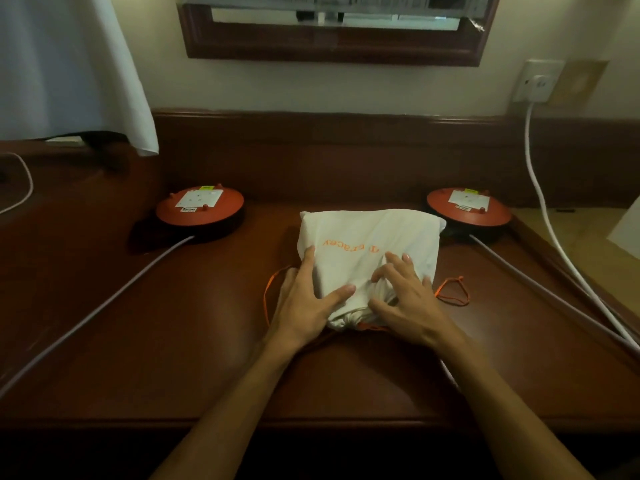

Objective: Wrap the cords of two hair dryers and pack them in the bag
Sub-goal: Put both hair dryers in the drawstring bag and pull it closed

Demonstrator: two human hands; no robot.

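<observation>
Nearly done, by the look of it. Both hands resting flat on the white bag (370, 258), right in the middle of the brown desk (173, 341). Left hand (304, 299) spread wide on the near left side of the bag, thumb lying across the cloth. Right hand (405, 296) spread wide too, fingers pressing down by the bunched, closed end. Nothing gripped in either hand, just patting or pushing on the cloth.

Bag looking full and lumpy, with its mouth pulled tight on the side nearest the wrists. No hair dryers in sight anywhere, so most likely both tucked inside with cords wrapped, though hidden by the cloth. Orange string (453, 292) lying loose, one loop just right of the right hand and another curling out left of the left hand.

Left to do, maybe: tidy or tie the string. Two round red discs (201, 209) well beyond the hands, one on each side.
</observation>
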